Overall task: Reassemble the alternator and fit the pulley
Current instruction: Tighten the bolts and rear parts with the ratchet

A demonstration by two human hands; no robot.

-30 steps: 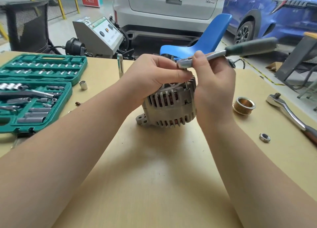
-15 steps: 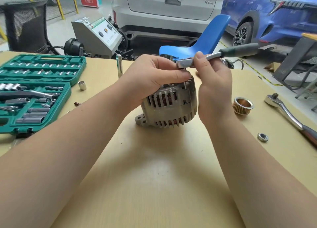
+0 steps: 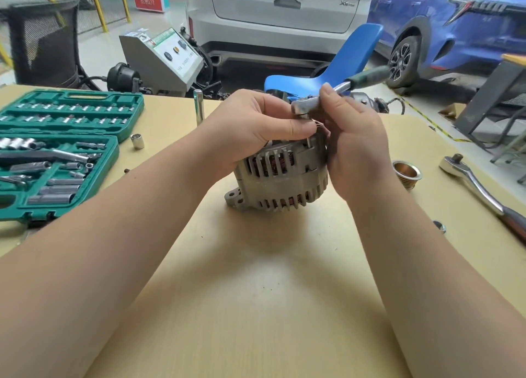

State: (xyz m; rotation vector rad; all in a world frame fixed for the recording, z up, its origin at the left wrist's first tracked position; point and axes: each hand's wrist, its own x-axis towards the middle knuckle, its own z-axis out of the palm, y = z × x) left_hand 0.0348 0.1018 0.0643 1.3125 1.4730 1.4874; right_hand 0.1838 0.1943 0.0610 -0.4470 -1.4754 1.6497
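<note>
on tan wooden bench: my left hand fingers curled over ribbed grey metal alternator; my right hand fingers pinching small green-handled chrome ratchet at its top.

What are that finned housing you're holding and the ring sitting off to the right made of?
The alternator housing looks like cast aluminium: dull, matte grey, slotted fins, with reddish-copper windings showing through. The pulley looks like steel, its bore shining coppery, perhaps plated or reflecting; grooves ring its outside.

Both hands hide the alternator top. Large ratchet handle cut off at the table's right edge.
</note>
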